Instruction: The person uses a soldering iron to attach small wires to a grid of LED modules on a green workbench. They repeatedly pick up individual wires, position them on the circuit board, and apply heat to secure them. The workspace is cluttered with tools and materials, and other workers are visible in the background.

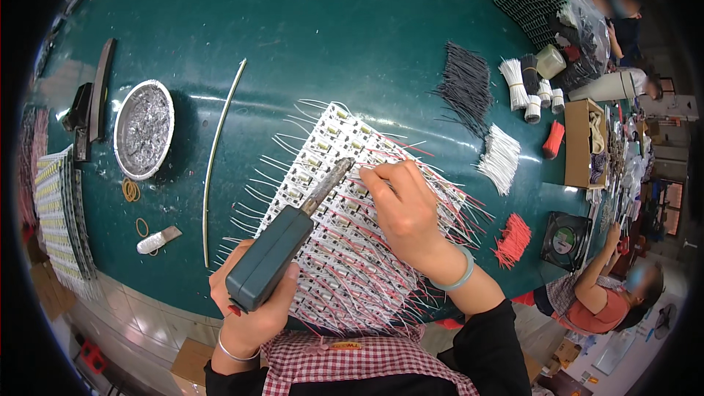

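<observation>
left hand: gripping soldering gun | right hand: grasp unclear | bowl: silvery scraps

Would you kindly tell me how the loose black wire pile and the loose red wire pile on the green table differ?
The black wire pile covers a larger area; the red wire pile is smaller. The black wires look longer, the red ones shorter. The black pile lies farther from the person, the red pile nearer. Both lie on the green table, right of the circuit boards.
</observation>
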